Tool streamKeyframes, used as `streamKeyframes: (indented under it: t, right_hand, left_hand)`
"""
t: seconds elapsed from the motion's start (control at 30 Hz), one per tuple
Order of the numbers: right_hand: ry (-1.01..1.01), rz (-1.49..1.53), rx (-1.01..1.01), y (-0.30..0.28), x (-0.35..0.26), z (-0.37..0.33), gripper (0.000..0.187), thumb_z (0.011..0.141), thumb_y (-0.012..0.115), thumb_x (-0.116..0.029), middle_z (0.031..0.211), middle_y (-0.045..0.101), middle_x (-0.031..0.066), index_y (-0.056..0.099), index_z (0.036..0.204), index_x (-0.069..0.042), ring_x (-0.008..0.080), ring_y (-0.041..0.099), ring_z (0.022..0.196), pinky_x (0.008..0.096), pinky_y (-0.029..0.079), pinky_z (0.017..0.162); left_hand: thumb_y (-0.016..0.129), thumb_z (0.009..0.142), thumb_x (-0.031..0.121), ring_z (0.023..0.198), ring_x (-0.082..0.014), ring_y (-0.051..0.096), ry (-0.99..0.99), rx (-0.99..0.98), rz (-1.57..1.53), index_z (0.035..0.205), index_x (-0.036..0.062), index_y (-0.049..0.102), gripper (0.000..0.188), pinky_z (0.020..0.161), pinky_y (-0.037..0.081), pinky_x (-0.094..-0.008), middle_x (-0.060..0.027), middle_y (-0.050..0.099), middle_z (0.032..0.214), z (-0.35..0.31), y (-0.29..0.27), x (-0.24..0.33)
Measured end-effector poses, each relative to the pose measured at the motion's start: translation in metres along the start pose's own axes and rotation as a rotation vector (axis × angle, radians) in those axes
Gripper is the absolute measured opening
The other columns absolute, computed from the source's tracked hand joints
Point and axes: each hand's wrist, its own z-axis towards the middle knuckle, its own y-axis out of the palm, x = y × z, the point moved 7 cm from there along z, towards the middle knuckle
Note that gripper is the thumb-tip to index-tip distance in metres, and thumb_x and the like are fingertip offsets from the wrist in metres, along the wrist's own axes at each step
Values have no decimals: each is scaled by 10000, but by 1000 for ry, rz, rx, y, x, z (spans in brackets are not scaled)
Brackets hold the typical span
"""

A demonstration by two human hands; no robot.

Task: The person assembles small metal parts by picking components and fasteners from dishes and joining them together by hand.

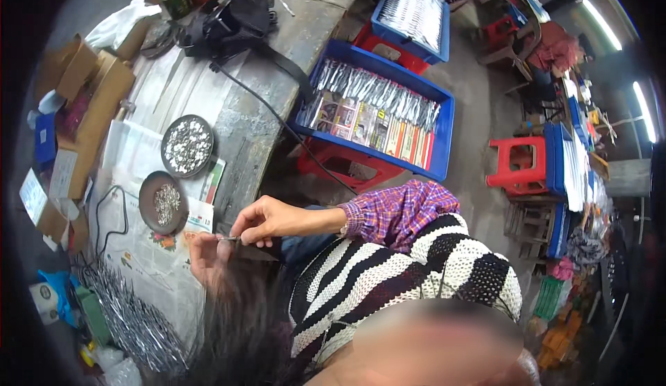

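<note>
My right hand (262, 221), in a purple plaid sleeve, pinches a small thin metal piece (229, 239) between thumb and fingers. My left hand (207, 257) has its fingertips closed on the same piece from the other side; dark hair hides part of this hand and its arm. The piece is too small to make out its kind. Beyond the hands, a brown round dish (148, 212) holds tiny silvery parts. A second round dish (166, 155) is full of small whitish and silvery parts. A heap of long, thin silvery metal pieces (135, 320) lies on newspaper (142, 261) beside my left hand.
A black bag (232, 25) with a strap lies on the worktable (260, 119). Cardboard boxes (104, 108) line its far side. Blue crates (444, 136) of packaged silvery items stand on red stools (350, 167) to the right. Another person (555, 46) sits farther off.
</note>
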Motion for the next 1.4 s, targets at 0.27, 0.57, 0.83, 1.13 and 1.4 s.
streamKeyframes:
  t: [0.27,0.57,0.83,1.13,1.4]
  right_hand:
    - [-23,12,-20,0,-3,-1,191,808,617,-121,723,583,0,613,957,-2,44,509,565,183,432,497]
    - [-15,43,-34,-2,2,-2,197,814,613,-123,739,589,1,611,973,-8,41,513,568,180,436,505]
    - [-19,79,-7,-8,4,-3,177,788,626,-120,736,609,11,618,931,-16,51,526,552,182,434,496]
    - [-44,82,-43,-3,4,-2,176,798,626,-129,718,596,2,616,931,-15,49,527,553,181,441,501]
    - [-66,96,-38,-5,8,-6,187,801,628,-143,711,590,1,613,937,-15,52,527,552,182,443,503]
  left_hand:
    - [564,831,73,737,-117,487,-210,-110,-182,928,0,555,122,694,381,-227,-43,539,810,2,16,12]
    - [565,847,99,735,-109,485,-229,-118,-100,928,1,575,128,695,383,-224,-31,549,804,-2,12,0]
    - [549,856,91,739,-102,481,-210,-155,-80,919,1,576,114,710,377,-221,-26,554,802,-2,23,12]
    - [565,844,120,747,-97,485,-243,-141,-84,911,1,569,137,721,370,-216,-22,543,794,-4,22,21]
    - [554,844,112,766,-103,482,-205,-121,-108,910,9,554,122,733,368,-219,-22,529,829,-8,28,25]
